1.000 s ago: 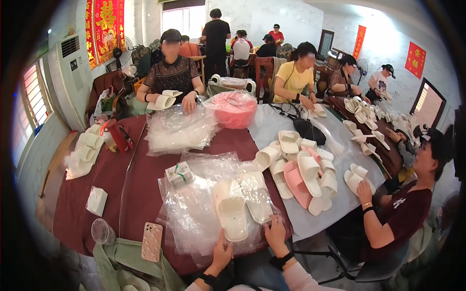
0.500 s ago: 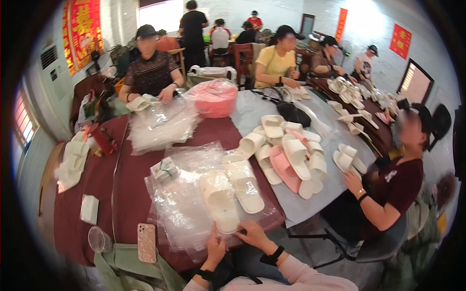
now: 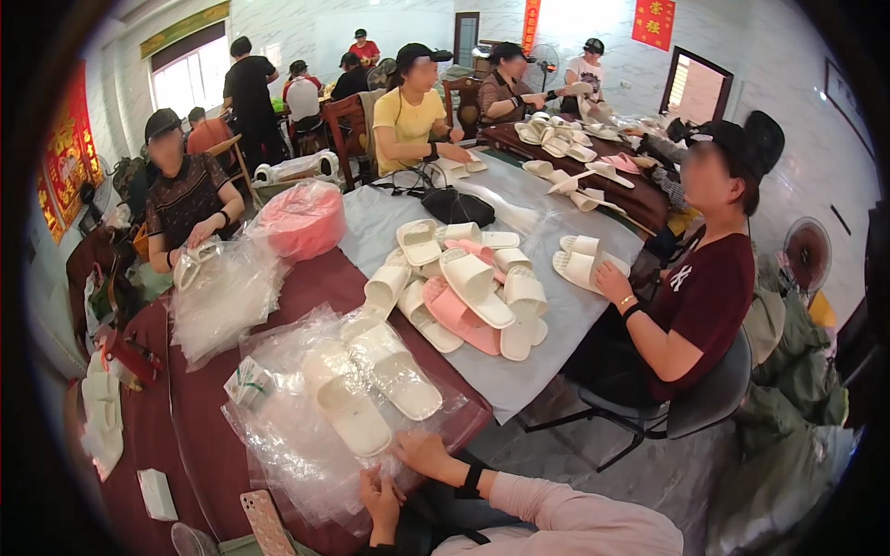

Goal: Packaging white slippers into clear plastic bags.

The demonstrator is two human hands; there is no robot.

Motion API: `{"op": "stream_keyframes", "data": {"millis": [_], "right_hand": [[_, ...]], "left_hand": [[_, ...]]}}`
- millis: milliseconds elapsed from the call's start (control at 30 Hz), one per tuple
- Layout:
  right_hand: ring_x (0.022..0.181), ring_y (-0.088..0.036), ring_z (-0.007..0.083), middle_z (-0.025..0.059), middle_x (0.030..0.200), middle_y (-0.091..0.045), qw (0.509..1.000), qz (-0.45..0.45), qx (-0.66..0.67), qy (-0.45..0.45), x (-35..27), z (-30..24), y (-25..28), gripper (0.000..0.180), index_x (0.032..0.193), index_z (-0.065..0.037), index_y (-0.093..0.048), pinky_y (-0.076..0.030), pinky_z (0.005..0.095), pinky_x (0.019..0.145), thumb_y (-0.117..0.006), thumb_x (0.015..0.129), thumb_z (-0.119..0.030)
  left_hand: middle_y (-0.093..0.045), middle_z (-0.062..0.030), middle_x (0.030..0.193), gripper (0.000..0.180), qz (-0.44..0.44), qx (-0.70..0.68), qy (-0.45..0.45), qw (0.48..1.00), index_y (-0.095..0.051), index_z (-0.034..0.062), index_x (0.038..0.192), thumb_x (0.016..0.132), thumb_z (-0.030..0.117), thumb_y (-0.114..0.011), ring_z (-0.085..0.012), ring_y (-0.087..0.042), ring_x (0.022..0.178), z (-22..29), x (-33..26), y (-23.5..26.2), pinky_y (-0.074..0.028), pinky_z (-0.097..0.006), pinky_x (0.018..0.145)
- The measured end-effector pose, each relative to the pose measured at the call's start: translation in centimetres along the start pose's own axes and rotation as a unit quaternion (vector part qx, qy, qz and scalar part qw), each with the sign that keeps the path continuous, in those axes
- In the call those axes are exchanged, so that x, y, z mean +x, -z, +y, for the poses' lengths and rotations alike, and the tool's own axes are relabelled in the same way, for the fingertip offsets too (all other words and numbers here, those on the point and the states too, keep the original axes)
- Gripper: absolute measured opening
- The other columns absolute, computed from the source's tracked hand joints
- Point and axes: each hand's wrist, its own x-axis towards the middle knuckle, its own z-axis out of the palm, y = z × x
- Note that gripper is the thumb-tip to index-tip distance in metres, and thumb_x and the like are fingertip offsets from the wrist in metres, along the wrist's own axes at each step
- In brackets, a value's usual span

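A pair of white slippers [image 3: 356, 422] lies side by side inside a clear plastic bag [image 3: 419, 400], heels toward me. My left hand [image 3: 380, 500] is closed at the bag's near edge, thumb and fingers pinched on the film, a little away from the heel. Close to the right of the nearer heel, my right hand [image 3: 423, 455] has its fingers bent onto the plastic; its fingertips are partly hidden. Beneath the pair spreads a stack of flat clear bags [image 3: 278, 445]. A small white and green box [image 3: 248, 382] rests on the stack's left side.
White and pink slippers [image 3: 461, 315] are heaped on the grey sheet. A co-worker's hand [image 3: 612, 281] touches white slippers at right. Far left, another person handles bags beside a pink bundle [image 3: 301, 222]. A phone [image 3: 266, 524] and white box [image 3: 158, 494] lie near left.
The view has swung right, shifting the scene leftward. My left hand has drawn back from the slipper's heel, while my right hand stays near it. The right-hand co-worker has reached onto the white slippers.
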Motion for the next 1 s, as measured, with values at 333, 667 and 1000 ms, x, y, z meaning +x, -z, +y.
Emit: {"op": "stream_keyframes", "data": {"millis": [333,667,1000], "right_hand": [[0.062,-0.064,0.0227,0.0043,0.080,-0.060,0.994,-0.003,-0.075,0.075,-0.1,0.1,-1.5,0.011,0.084,-0.014,-0.061,-0.048,0.0366,0.045,-0.053,0.083,-0.022],[0.053,-0.063,0.0265,0.0079,0.055,-0.056,0.996,0.003,-0.084,0.039,-0.4,-0.3,-1.9,0.019,0.087,-0.007,-0.059,-0.047,0.0374,0.041,-0.056,0.084,-0.026],[0.055,-0.061,0.0215,0.0036,0.092,-0.058,0.986,-0.058,-0.133,0.078,-1.4,1.5,-3.3,0.019,0.102,-0.020,-0.065,-0.044,0.0345,0.034,-0.053,0.087,-0.023]], "left_hand": [[-0.049,-0.0065,0.055,0.009,0.012,-0.049,-0.009,0.999,-0.039,0.0056,0.097,0.092,0.002,-0.044,-0.0125,-0.045,0.036,-0.3,0.2,0.3,-0.033,-0.020,0.032],[-0.049,-0.0067,0.057,0.010,0.021,-0.056,-0.045,0.997,-0.036,0.0061,0.097,0.092,0.002,-0.043,-0.0125,-0.046,0.037,-1.0,0.1,0.5,-0.035,-0.019,0.034],[-0.050,-0.0057,0.060,0.011,0.016,-0.039,-0.045,0.998,-0.038,0.0056,0.093,0.092,0.003,-0.048,-0.0119,-0.049,0.040,-1.1,0.2,0.1,-0.038,-0.020,0.035]]}}
